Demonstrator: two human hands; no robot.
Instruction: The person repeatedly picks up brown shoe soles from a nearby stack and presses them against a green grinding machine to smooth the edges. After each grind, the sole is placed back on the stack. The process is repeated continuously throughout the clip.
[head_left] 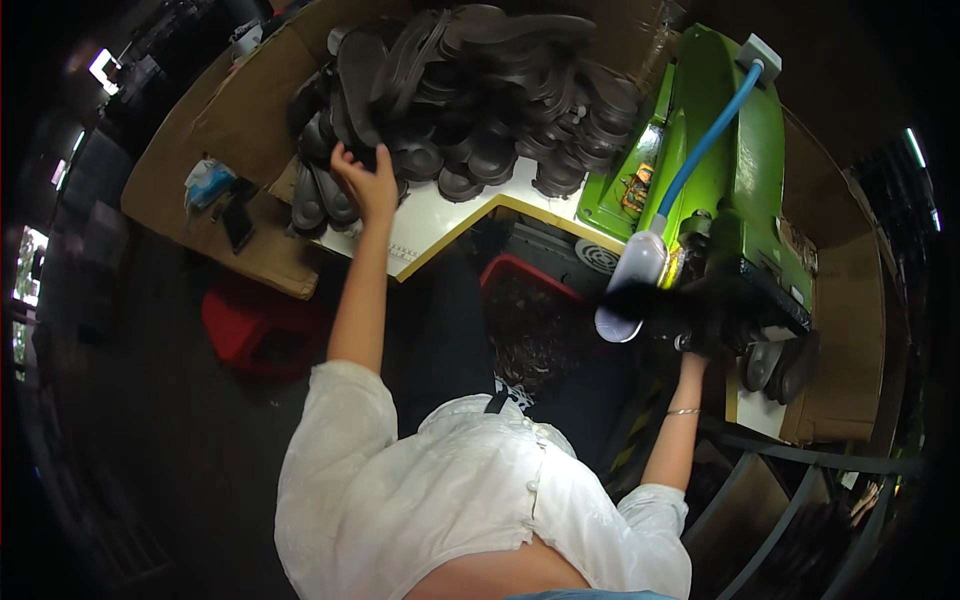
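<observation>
My left hand (368, 185) is raised at the near edge of a heaped pile of dark brown shoe soles (490, 155). Its fingers are apart and slightly curled, with nothing in them. On the right, my right hand (690, 352) is at the front of a green machine (750, 150). It grips a dark shoe sole (645, 300), smeared by motion, which hides most of its fingers. The sole passes in front of a pale, rounded lamp-like piece (640, 262) on a blue flexible arm (705, 130).
A white tabletop (450, 205) with a yellow edge carries the pile, walled by cardboard (230, 120). Below stands a red bin (515, 268) with dark scraps. A red stool-like object (250, 325) is at left. More soles (785, 368) lie right of the machine, above a metal rack (770, 520).
</observation>
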